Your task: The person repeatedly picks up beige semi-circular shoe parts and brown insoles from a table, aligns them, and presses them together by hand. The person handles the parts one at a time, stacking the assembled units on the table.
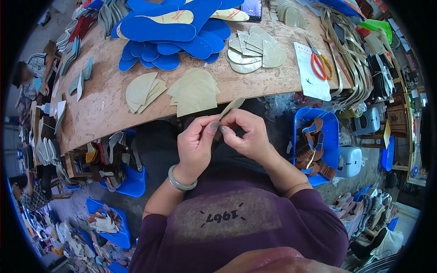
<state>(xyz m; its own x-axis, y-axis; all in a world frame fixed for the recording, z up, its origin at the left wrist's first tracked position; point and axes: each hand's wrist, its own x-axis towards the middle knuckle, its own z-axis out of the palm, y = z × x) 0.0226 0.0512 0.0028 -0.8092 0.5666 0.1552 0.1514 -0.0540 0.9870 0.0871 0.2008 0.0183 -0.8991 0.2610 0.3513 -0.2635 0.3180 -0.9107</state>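
Note:
Between my two hands, just off the near edge of the table, is a small beige rounded piece (pixel 233 105), seen nearly edge-on. My left hand (pixel 196 142) pinches its lower end with thumb and fingers. My right hand (pixel 246 133) grips it from the other side, fingers curled and thumb pressed in. Just beyond my hands lies a fanned stack of beige rounded pieces (pixel 195 91), overhanging the table edge a little. To its left is a smaller stack of similar pieces (pixel 144 92). Shiny, pale rounded pieces (pixel 268 48) lie farther back.
Blue insoles (pixel 157 31) are heaped on the wooden table (pixel 109 100). Orange-handled scissors (pixel 321 66) rest on a paper sheet (pixel 309 82), beside hanging beige strips (pixel 353 59). A blue bin (pixel 336 150) of brown straps stands on the right; other blue bins are at left. Two people are at far left.

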